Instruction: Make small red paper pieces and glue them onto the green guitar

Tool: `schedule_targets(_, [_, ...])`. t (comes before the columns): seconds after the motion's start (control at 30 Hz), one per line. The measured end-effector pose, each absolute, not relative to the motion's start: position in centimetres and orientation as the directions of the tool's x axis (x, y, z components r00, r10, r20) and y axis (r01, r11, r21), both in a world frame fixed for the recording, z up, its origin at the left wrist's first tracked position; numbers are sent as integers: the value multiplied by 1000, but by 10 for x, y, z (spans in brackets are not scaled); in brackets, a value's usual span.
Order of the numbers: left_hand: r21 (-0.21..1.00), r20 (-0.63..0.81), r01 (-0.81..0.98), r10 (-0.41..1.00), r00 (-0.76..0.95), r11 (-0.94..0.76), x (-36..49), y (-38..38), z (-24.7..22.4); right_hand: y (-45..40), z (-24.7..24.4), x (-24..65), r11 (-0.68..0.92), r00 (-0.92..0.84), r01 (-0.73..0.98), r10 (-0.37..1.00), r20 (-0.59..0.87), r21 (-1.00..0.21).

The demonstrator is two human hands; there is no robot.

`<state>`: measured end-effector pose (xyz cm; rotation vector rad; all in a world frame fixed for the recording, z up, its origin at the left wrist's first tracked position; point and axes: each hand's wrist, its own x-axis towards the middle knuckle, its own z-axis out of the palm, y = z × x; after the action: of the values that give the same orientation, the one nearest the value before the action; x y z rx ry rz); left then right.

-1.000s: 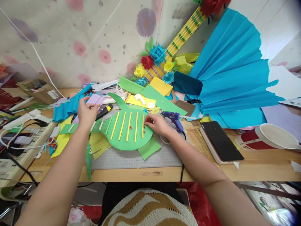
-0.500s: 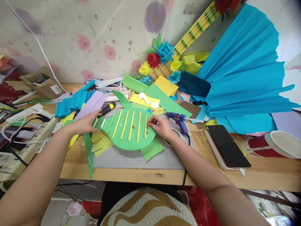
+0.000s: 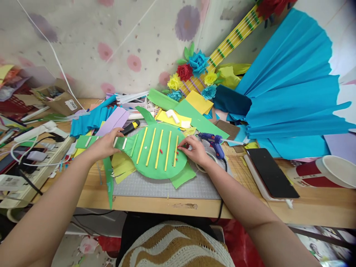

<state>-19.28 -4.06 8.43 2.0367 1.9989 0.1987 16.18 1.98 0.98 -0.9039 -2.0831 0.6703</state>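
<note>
A green guitar-shaped cutout (image 3: 150, 148) lies on the cutting mat, with yellow strips (image 3: 159, 148) across its round body and short white strips (image 3: 124, 144) along its neck. My left hand (image 3: 107, 144) grips the neck, thumb on the near side and fingers on the far side. At the body's right edge, by the last yellow strip, the fingertips of my right hand (image 3: 193, 150) are pinched on a small red piece (image 3: 178, 147). Several more red bits lie just below them, and another red piece (image 3: 161, 151) rests between the middle strips.
A blue glue gun (image 3: 213, 141) lies right of the cutout, beside a roll of tape (image 3: 209, 159). Behind are a cutter knife (image 3: 130, 128) and coloured paper. A phone (image 3: 271, 172) and a paper cup (image 3: 324, 172) are at right, a power strip (image 3: 52, 163) at left.
My left hand has closed around the cutout's neck, where it was spread over it before. My right hand remains pinched at the right edge. The view has shifted slightly.
</note>
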Motion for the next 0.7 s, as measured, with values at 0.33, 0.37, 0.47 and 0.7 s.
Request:
schedule_targets(0.33, [247, -142, 969, 990, 22, 14, -194, -39, 87, 20, 7, 161, 659, -484, 375, 739, 468, -652])
schedule_targets(0.37, [251, -138, 968, 990, 29, 6, -195, -38, 85, 20, 7, 161, 656, -484, 379, 742, 465, -653])
schedule_targets(0.47, [267, -132, 963, 990, 50, -13, -200, -36, 81, 21, 7, 160, 645, -476, 393, 752, 455, -655])
schedule_targets(0.7, [295, -138, 955, 989, 59, -16, -202, -33, 77, 21, 7, 158, 617, -462, 431, 778, 427, -658])
